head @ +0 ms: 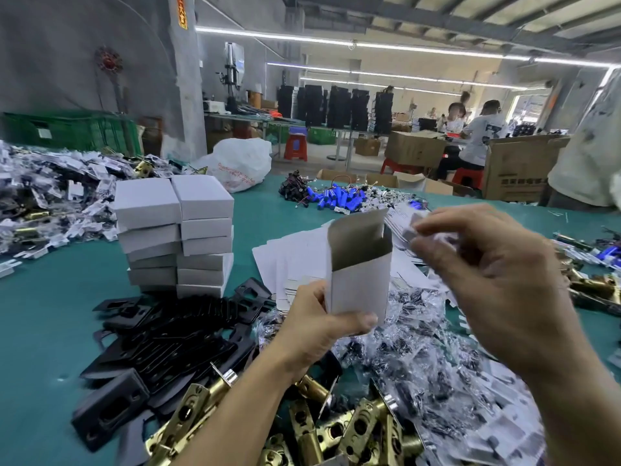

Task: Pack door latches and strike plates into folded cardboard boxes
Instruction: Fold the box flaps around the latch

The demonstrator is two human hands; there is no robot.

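Observation:
My left hand grips an upright white cardboard box by its lower part; its top flap stands open and the inside looks empty. My right hand hovers to the box's upper right, blurred, fingers pinching a small pale item I cannot identify. Black strike plates lie heaped at the lower left. Brass door latches pile up along the bottom edge. Small clear bags of dark screws spread under my right hand.
Two stacks of closed white boxes stand left of centre on the green table. Flat unfolded box blanks lie behind the held box. Blue batteries sit farther back. Bagged parts heap at far left. Seated people work behind.

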